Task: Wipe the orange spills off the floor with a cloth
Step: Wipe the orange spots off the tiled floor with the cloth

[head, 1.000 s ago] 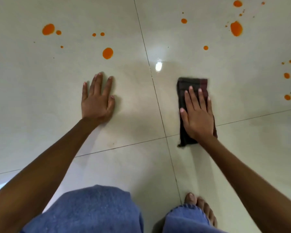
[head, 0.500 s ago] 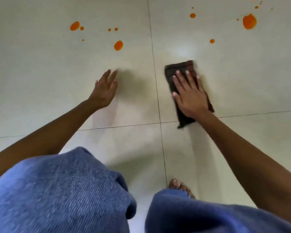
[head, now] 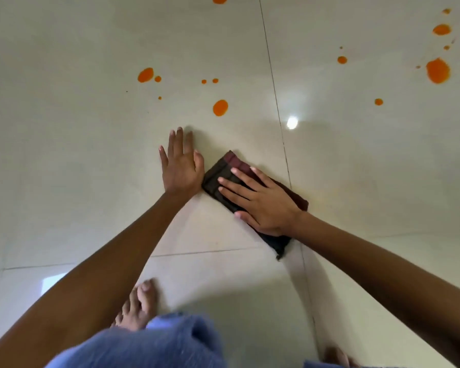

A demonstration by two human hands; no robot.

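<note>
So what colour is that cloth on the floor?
The cloth is dark, almost black, with maroon stripes in a faint check; the head view shows it.

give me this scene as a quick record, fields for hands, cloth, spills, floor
left hand: flat on the floor, fingers straight, beside the cloth
right hand: pressing flat on the cloth, fingers spread
cloth: dark, folded, lying across a tile joint
nearest spill: orange drop beyond the left fingertips, unwiped
largest spill: far right, unwiped
floor: glossy pale tiles
</note>
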